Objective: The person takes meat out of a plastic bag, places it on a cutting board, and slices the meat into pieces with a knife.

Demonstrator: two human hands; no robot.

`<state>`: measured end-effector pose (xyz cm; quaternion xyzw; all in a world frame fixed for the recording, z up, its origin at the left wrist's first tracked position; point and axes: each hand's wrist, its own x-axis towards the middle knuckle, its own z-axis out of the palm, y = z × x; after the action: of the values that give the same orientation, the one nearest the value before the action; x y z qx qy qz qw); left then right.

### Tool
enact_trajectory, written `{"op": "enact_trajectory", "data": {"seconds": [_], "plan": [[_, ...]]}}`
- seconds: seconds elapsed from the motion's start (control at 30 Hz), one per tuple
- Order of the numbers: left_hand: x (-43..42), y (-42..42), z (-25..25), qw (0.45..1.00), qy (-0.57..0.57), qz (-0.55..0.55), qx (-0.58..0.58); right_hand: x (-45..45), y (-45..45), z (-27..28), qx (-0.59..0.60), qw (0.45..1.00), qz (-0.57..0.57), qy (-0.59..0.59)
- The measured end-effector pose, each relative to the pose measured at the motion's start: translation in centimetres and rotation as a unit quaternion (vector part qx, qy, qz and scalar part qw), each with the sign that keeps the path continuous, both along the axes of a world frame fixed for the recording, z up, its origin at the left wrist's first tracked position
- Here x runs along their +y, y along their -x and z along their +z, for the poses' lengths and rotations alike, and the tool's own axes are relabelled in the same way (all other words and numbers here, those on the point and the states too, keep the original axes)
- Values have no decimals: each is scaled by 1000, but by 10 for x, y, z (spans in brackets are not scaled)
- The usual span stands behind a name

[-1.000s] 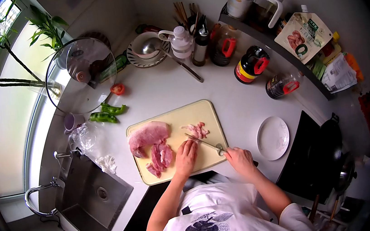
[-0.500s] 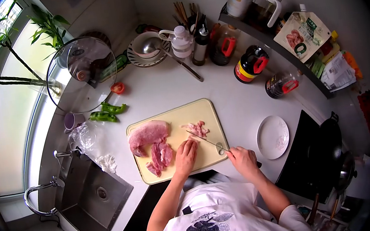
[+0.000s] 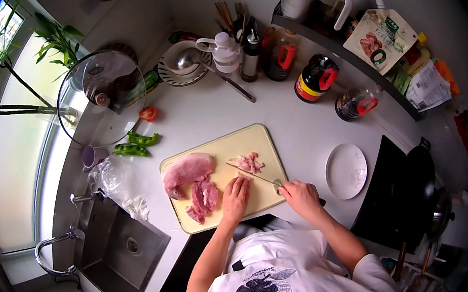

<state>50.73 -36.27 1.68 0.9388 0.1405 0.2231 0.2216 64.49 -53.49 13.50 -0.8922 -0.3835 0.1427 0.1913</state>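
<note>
A cream cutting board lies on the counter in front of me. My left hand presses down on a piece of meat with its fingers curled; most of that piece is hidden beneath them. My right hand grips a knife by its handle, the blade pointing up and left just beyond my left fingertips. Small cut strips of pink meat lie along the blade's far side. On the board's left are a large slab of raw meat and smaller chunks.
Right of the board sits a white plate, near a black stovetop. Green peppers, half a tomato and a plastic bag are at left, by the sink. Bottles and a ladle stand or lie behind.
My right hand and the knife have shifted slightly left, and the blade tip now reaches farther past the cut strips. My left hand stays nearly in place.
</note>
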Motion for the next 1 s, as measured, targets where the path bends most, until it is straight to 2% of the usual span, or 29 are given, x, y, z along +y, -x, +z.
{"op": "enact_trajectory", "data": {"seconds": [0.07,0.17,0.4,0.6,0.8,0.93,1.0], "plan": [[0,-1,-1,1000,-3,4,-6,-14,5,12,8,998,22,64],[0,0,-1,1000,-6,5,-1,-22,13,14,6,996,21,91],[1,0,0,1000,5,12,-1,14,18,-19,4,998,32,52],[1,-3,4,1000,10,6,-20,1,11,13,9,991,27,129],[1,-1,0,1000,-10,7,-14,42,19,-38,-16,996,40,79],[2,-2,0,1000,0,11,-8,12,15,-33,-2,998,39,46],[1,-1,1,1000,1,9,-11,-9,14,-15,12,993,25,112]]}}
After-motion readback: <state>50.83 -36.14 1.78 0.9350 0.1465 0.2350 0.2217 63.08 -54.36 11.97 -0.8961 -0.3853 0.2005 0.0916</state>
